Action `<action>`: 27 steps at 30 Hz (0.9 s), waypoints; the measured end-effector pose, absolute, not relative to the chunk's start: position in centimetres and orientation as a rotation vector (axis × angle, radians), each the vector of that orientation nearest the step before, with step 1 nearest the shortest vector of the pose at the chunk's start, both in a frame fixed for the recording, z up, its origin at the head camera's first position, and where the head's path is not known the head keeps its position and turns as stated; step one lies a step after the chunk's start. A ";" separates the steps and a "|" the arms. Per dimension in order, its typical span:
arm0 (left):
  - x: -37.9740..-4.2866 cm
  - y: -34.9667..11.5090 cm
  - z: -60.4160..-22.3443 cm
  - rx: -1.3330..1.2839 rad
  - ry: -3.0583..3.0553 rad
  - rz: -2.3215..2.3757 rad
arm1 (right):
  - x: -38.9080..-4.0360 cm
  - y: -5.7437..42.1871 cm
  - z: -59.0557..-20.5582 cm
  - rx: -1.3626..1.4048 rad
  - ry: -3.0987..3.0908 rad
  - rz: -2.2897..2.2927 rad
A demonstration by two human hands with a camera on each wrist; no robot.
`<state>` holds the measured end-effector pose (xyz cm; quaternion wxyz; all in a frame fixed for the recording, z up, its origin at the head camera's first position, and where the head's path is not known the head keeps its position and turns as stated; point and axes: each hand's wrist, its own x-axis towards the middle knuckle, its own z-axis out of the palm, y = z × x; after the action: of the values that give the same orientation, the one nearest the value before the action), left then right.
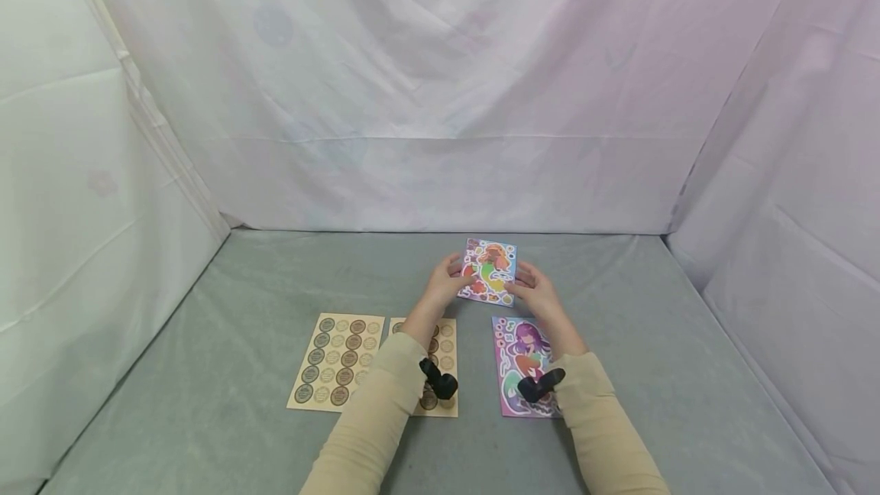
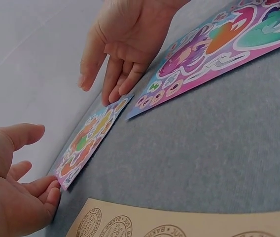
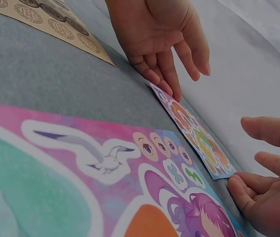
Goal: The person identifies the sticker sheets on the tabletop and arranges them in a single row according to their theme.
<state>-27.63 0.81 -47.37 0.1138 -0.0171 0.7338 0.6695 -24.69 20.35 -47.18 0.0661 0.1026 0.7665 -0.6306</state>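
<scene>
A small colourful sticker sheet point(image 1: 490, 270) lies on the grey cloth, farther back than the other sheets. My left hand point(image 1: 441, 285) is at its left edge and my right hand point(image 1: 539, 295) at its right edge. Seen from the left wrist, the left fingertips point(image 2: 51, 190) touch the near corner while the thumb stands raised off the sheet. In the right wrist view, the right fingertips point(image 3: 237, 185) meet the opposite edge, thumb lifted too. Below my right forearm is a larger purple-haired mermaid sticker sheet point(image 1: 512, 361), partly covered by the sleeve.
Two tan sheets of round label stickers lie to the left: one uncovered in large part point(image 1: 333, 361), the other point(image 1: 447, 357) partly under my left forearm. White cloth walls point(image 1: 440, 182) enclose the grey-covered table point(image 1: 241, 373) at the back and sides.
</scene>
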 end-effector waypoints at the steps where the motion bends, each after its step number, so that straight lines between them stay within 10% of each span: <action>1: -27.6 0.8 -47.4 -0.052 2.151 1.967 | -24.7 20.4 -47.2 0.311 2.314 -1.903; 27: -27.3 1.0 -47.2 -0.068 2.154 2.065 | -24.4 20.3 -47.2 0.342 2.355 -1.942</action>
<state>-27.29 0.97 -47.20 0.0781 -0.0229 0.7195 0.6897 -24.39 20.30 -47.20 0.0353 0.1111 0.7662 -0.6319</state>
